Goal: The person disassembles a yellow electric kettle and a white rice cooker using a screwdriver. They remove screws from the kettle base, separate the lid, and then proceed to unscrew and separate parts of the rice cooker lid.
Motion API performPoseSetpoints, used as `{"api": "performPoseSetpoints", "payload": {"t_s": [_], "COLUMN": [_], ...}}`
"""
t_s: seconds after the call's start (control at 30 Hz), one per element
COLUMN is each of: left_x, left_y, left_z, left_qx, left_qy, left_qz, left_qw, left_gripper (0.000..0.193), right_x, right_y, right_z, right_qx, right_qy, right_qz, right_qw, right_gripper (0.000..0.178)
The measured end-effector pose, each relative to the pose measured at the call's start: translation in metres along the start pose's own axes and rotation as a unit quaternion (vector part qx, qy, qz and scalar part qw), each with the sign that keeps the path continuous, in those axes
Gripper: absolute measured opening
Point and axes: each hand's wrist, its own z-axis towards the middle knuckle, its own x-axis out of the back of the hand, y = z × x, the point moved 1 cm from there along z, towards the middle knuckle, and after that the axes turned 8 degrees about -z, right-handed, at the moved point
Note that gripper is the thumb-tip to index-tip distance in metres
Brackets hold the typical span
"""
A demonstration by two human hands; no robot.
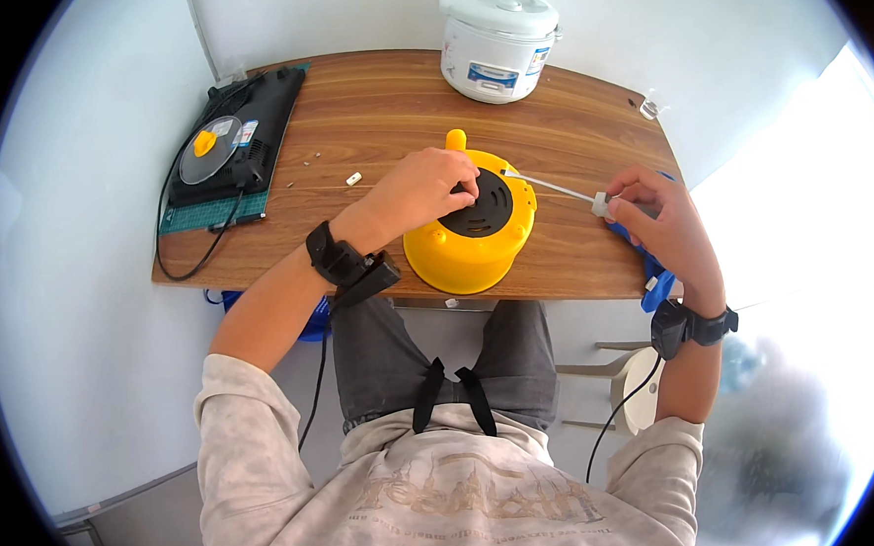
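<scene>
A yellow round appliance (pixel 461 262) stands at the table's front edge, with a black slotted base plate (pixel 490 211) facing up and a stubby yellow handle at its far side. My left hand (pixel 430 182) rests over the plate's left part, its fingers curled together; whether anything small is between them is hidden. In my right hand (pixel 656 217) is a screwdriver (pixel 549 185), gripped by its pale handle. Its metal shaft points left, and the tip meets the appliance's upper right rim.
A white rice cooker (pixel 500 47) stands at the back. At left, a black flat appliance (pixel 219 171) with a clear disc (pixel 216 161) on it lies on a green mat (pixel 197 215). A small white piece (pixel 354 178) lies mid-table. Blue cloth (pixel 659 283) hangs over the right edge.
</scene>
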Motion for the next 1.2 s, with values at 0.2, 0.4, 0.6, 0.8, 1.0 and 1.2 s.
{"api": "performPoseSetpoints", "payload": {"t_s": [0.2,0.4,0.6,0.8,1.0,1.2], "left_x": [-0.001,0.000,0.000,0.000,-0.001,0.006], "left_y": [0.013,0.015,0.010,0.012,0.010,0.001], "left_z": [-0.002,-0.003,-0.002,-0.003,-0.004,-0.002], "left_qx": [0.025,0.035,0.023,0.026,0.036,0.082], "left_qy": [-0.006,-0.008,-0.009,-0.007,-0.007,-0.043], "left_qz": [0.032,0.025,0.021,0.024,-0.009,-0.074], "left_qw": [0.999,0.999,0.999,0.999,0.999,0.993], "left_gripper": [0.015,0.014,0.013,0.012,0.009,0.013], "right_x": [-0.002,-0.005,-0.005,-0.007,-0.010,-0.009], "right_y": [0.012,0.010,0.008,0.011,0.013,0.006], "right_z": [-0.001,-0.003,-0.004,-0.003,-0.001,0.001], "right_qx": [0.005,0.013,0.004,0.008,0.016,0.019], "right_qy": [-0.002,-0.004,-0.003,-0.004,-0.016,-0.027], "right_qz": [0.019,0.005,0.003,0.013,0.025,0.016], "right_qw": [1.000,1.000,1.000,1.000,0.999,0.999], "right_gripper": [0.016,0.016,0.016,0.015,0.016,0.016]}}
